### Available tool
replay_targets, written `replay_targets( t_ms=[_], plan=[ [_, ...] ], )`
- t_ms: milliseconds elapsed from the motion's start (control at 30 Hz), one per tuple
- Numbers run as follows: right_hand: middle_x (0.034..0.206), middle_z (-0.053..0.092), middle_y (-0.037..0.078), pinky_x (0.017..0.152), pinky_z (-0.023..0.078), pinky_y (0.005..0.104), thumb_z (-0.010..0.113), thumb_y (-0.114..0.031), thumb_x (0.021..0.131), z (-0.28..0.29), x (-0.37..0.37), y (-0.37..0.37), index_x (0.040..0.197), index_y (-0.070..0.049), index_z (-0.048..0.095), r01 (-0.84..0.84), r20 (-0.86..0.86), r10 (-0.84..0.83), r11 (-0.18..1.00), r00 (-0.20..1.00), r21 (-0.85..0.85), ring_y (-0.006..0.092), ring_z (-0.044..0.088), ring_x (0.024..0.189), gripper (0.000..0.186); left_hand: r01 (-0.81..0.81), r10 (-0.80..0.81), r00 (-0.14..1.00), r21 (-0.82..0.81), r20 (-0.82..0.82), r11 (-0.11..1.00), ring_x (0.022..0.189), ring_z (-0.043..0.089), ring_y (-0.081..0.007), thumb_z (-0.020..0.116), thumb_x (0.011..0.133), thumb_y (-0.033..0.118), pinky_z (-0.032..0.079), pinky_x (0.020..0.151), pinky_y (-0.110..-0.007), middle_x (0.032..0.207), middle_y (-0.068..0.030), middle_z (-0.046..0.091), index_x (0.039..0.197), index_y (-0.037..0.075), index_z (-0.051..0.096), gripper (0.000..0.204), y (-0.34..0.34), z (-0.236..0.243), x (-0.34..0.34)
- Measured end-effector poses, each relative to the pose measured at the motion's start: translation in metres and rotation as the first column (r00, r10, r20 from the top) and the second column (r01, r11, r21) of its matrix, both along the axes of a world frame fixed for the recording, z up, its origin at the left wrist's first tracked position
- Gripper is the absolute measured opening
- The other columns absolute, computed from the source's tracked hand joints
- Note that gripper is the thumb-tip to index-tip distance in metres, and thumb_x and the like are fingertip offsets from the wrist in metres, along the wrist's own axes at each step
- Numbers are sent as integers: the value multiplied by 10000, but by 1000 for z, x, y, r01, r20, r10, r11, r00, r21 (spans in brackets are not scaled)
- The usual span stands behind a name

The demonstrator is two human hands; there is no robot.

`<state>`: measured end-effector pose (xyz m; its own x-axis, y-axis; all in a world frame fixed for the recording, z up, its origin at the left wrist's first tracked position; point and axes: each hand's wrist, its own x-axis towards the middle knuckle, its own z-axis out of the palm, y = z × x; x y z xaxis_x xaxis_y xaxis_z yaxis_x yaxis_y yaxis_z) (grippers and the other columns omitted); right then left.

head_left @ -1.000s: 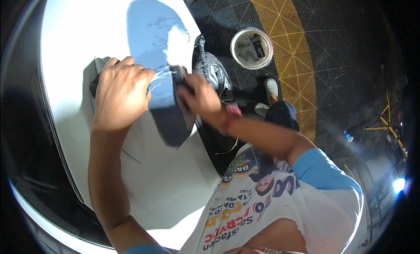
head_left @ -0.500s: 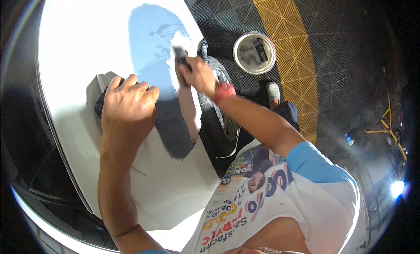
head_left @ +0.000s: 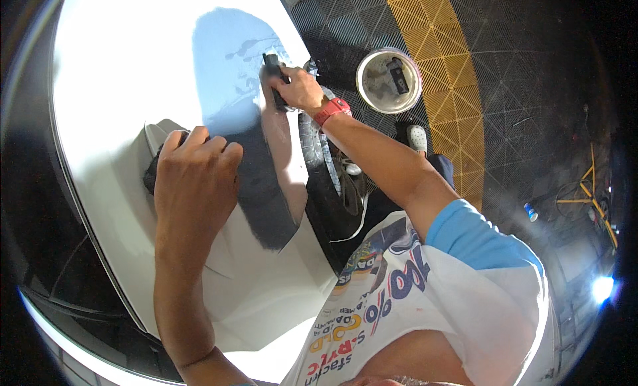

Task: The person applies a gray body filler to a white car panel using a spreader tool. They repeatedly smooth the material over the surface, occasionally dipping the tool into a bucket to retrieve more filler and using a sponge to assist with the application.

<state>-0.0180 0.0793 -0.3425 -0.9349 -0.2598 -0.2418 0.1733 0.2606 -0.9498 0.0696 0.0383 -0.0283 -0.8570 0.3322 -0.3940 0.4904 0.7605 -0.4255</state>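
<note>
A white car body panel (head_left: 109,73) bears a large grey primer patch (head_left: 229,67), with wet-looking smears and a pale bare strip along its right edge. My right hand (head_left: 302,91), wearing a red wristwatch (head_left: 332,111), grips a dark sanding block (head_left: 274,80) pressed flat on that strip. To the left, my left hand (head_left: 198,170) has its fingers curled over a dark cloth-like thing (head_left: 151,176); it rests on the white panel beside the patch. Most of that dark thing is hidden under the hand.
A round white bucket (head_left: 389,80) with liquid and a dark block inside stands right of the car. Below the panel edge is a wheel (head_left: 325,153). Black floor tiles carry a yellow band (head_left: 452,100). A blue can (head_left: 530,212) and yellow stand legs (head_left: 588,193) lie further right.
My right hand has slid a little farther away along the pale strip with the sanding block. My left hand stays almost in place over the dark cloth-like thing.
</note>
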Motion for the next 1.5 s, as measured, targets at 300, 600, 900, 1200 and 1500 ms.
replay_targets(
  t_ms=[300, 600, 900, 1200, 1500],
  plan=[
    [1282, 636, 277, 898, 609, 527, 740, -396, 977, 72, 104, 19, 1481, -60, 606, 26, -270, -73, 985, 960, -172, 477, 713, 1083, 620, -46, 45, 999, 20, 14, 999, 813, 653, -230, 872, 700, 80, 500, 790, -404, 760, -52, 677, 749, 100, 666, 212, -7, 2, 7],
    [1305, 618, 277, 913, 603, 548, 747, -406, 971, 68, 117, 21, 1535, -86, 572, 19, -275, -61, 988, 959, -154, 474, 691, 1152, 673, -45, 46, 999, -33, 15, 998, 822, 659, -224, 878, 720, 88, 508, 799, -409, 765, -48, 688, 752, 96, 674, 206, -11, -2, 3],
    [1202, 689, 324, 938, 602, 547, 600, -521, 1023, -38, -21, -12, 1409, -28, 618, -132, 70, 128, 990, 989, 50, 503, 721, 1072, 626, -26, 27, 999, -21, 35, 999, 806, 652, -221, 866, 746, 93, 500, 799, -415, 758, -47, 678, 747, 101, 672, 194, -2, -4, -20],
    [1268, 684, 283, 954, 600, 529, 661, -350, 1004, 0, 57, -8, 1542, -75, 565, 30, -163, -48, 994, 986, -109, 469, 696, 1152, 612, -126, 133, 988, -89, 74, 988, 818, 654, -224, 855, 795, 127, 503, 840, -413, 776, -38, 701, 794, 106, 705, 151, 2, 9, -5],
    [1345, 696, 273, 990, 589, 525, 705, -307, 944, 38, 100, 12, 1543, -36, 549, 47, -411, -90, 992, 907, -113, 480, 717, 1122, 675, -174, 189, 977, -139, 98, 975, 892, 680, -220, 840, 819, 140, 520, 946, -428, 837, -41, 731, 820, 112, 721, 122, 5, 8, -9]
  ],
)
